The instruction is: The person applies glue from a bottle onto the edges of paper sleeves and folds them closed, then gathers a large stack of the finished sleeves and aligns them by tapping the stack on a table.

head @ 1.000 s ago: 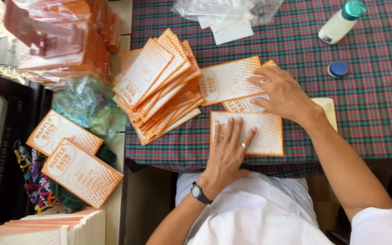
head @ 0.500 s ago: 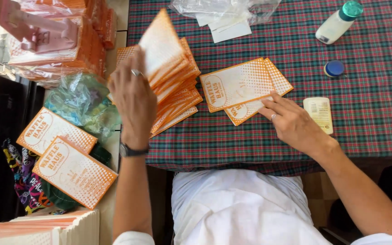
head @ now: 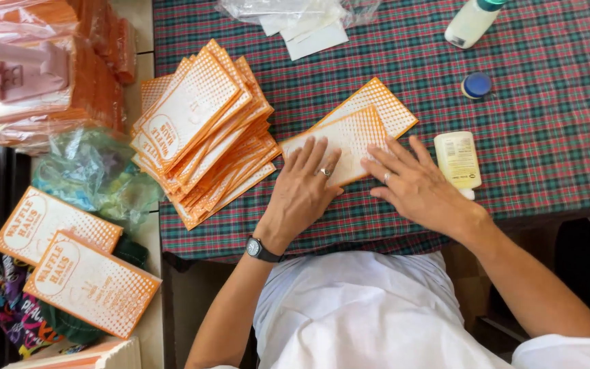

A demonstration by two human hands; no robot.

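Both grips open, left hand (head: 302,195) & right hand (head: 414,184) flat on orange packet (head: 349,137), packet stack (head: 199,130) beside

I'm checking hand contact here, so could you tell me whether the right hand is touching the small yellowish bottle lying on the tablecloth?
Apart. The head view shows a strip of checked tablecloth between the right hand and the yellowish bottle.
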